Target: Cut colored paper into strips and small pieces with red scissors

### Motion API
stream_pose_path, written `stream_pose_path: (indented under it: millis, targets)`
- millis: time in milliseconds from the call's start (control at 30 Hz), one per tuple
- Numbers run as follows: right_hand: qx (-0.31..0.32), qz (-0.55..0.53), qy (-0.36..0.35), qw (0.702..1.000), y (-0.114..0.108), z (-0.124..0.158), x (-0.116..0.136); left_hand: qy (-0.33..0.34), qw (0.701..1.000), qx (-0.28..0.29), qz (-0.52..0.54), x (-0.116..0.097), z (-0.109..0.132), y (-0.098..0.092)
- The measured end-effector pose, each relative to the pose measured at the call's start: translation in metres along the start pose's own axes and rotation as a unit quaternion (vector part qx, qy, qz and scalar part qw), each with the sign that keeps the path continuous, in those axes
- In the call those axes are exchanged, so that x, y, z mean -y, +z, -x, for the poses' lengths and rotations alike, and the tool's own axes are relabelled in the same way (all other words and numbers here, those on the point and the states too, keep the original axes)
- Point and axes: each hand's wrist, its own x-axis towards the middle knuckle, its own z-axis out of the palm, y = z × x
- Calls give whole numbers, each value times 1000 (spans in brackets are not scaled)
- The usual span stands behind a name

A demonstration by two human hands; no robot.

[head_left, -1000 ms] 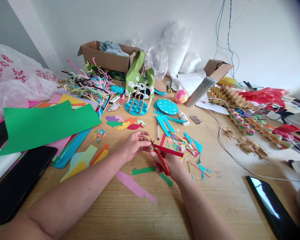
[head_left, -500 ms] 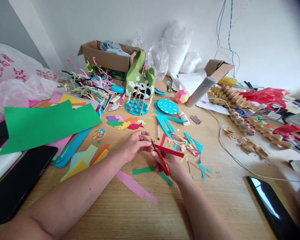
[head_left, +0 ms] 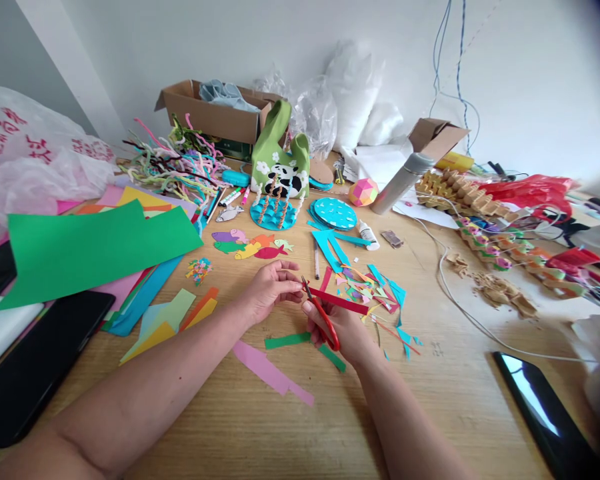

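My right hand is closed around the red-orange handles of a pair of scissors, the blades pointing up and to the left. A narrow dark-red paper strip crosses behind the blades and stretches right, above my right hand. At the strip's left end, my left hand pinches it with thumb and finger beside the blade tips; the pinched bit is mostly hidden. Beneath the hands lie green paper strips and a pink paper piece. Paper fish in several colours rest beyond my left hand.
Colourful paper scraps spread right of my hands. Large green paper tops a stack at left. A panda bag, grey bottle and glue bottle stand or lie farther back. A phone lies at right, near a white cable.
Both hands, the scissors and the red strip stay almost in place. The scissor blades sit slightly closer together around the strip's left end; nothing else has visibly moved.
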Motion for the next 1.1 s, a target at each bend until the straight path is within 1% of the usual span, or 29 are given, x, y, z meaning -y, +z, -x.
stream_pose_path:
  millis: [200,367,767,1100]
  targets:
    - [11,18,-21,1000,0,3,2,1,1000,2,5,-2,0,1]
    - [19,10,-27,999,1,4,4,-1,1000,0,9,-2,1,2]
    - [17,-8,-15,1000,2,2,1,-14,999,-10,30,-1,0,3]
    - [16,2,-15,1000,1,2,1,-19,999,-12,41,-1,1,3]
